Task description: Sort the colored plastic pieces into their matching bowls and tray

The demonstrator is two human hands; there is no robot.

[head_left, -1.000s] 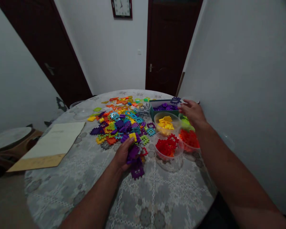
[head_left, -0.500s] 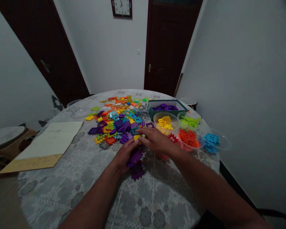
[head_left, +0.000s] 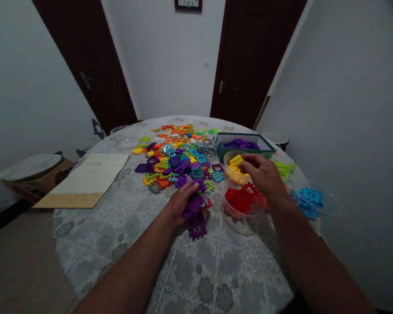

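Note:
My left hand [head_left: 181,203] grips a cluster of purple interlocking plastic pieces [head_left: 194,206] at the near edge of the pile. A joined purple piece [head_left: 197,226] hangs or lies just below it on the lace-patterned tablecloth [head_left: 170,266]. My right hand [head_left: 262,174] pinches a yellow plastic piece [head_left: 236,160] over a clear bowl of yellow pieces [head_left: 231,168]. A clear bowl of red pieces [head_left: 240,201] sits beneath that hand. The large mixed pile of coloured pieces [head_left: 173,161] lies left of both bowls.
A teal box of purple pieces [head_left: 245,146] stands behind the bowls. Further right are green pieces [head_left: 284,169] and a clear bowl of blue pieces [head_left: 309,203] near the table's edge. A paper sheet on a tan folder [head_left: 91,179] lies at the left.
My right hand has moved from the pile rightward to the yellow bowl, now with a yellow piece in its fingers. My left hand stays on the purple pieces. The view has shifted slightly.

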